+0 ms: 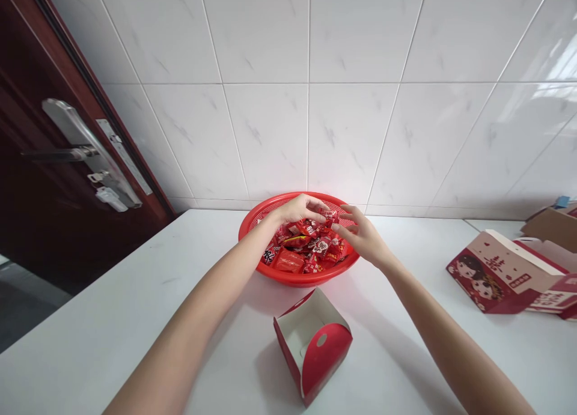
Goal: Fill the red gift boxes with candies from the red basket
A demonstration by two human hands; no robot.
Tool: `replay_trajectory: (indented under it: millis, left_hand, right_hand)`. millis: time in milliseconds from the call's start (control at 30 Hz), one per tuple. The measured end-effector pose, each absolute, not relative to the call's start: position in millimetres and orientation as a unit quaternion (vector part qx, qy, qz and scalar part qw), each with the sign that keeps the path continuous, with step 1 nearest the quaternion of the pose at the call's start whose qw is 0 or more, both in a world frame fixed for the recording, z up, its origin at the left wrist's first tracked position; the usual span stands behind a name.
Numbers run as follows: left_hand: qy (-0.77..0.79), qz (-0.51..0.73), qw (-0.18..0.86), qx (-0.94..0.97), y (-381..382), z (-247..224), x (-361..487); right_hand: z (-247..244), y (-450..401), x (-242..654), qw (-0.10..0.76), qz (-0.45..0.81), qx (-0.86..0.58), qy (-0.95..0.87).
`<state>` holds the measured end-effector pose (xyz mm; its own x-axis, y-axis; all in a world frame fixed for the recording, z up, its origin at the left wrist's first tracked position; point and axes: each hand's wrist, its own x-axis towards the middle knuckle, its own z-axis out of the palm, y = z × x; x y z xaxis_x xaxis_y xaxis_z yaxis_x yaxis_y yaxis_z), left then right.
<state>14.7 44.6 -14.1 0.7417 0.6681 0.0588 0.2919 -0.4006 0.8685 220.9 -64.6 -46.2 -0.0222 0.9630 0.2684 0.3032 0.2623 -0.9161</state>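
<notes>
A red plastic basket with a perforated wall stands against the tiled wall, holding several red-wrapped candies. Over its back half is my left hand, fingers stretched and slightly apart, their tips close to a small red candy packet. My right hand reaches over the basket's right rim with its fingers spread, facing the left hand. Whether any fingertip touches that packet is hard to tell. In front of the basket sits a red gift box, its top open and its pale inside bare.
More printed red and pink boxes stand at the right, beside a brown cardboard box. White tiles rise behind the white table. At the left is a dark red door with a metal handle and keys.
</notes>
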Motion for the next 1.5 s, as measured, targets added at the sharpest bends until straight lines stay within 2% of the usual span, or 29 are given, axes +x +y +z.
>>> replay_trajectory:
  millis: [133,233,367,600,733,867,1100,1367,1500]
  left_hand:
    - [0.290,0.231,0.462,0.806,39.0,-15.8,12.7]
    - [0.332,0.234,0.436,0.803,37.4,-19.4,7.2]
    - [0.392,0.157,0.355,0.834,33.3,-27.8,7.7]
    - [0.368,0.070,0.260,0.890,18.7,-49.3,37.7]
    - [0.363,0.123,0.281,0.880,21.5,-47.1,39.6]
    - [0.345,0.263,0.364,0.824,27.7,-38.3,34.0]
    - [0.342,0.410,0.436,0.725,28.1,-30.4,30.5]
    - [0.343,0.370,0.471,0.723,22.2,-24.8,27.3]
    - [0.323,0.324,0.527,0.716,23.0,-19.2,23.6]
  right_hand:
    - [-45.0,-40.7,204.7,0.526,0.452,-0.445,-0.566]
    - [-46.1,-35.2,201.7,0.554,0.453,-0.442,-0.540]
    - [-47.1,-35.7,204.2,0.596,0.463,-0.432,-0.494]
    - [-42.8,-33.9,211.9,0.613,0.545,-0.380,-0.428]
    - [-42.3,-32.4,217.7,0.617,0.562,-0.356,-0.421]
    - [-44.6,-32.1,217.1,0.589,0.547,-0.370,-0.465]
    - [-53.7,-30.8,204.8,0.594,0.413,-0.439,-0.533]
    - [-50.4,-36.4,203.9,0.527,0.467,-0.412,-0.578]
    - [-51.5,-34.6,204.3,0.547,0.457,-0.417,-0.563]
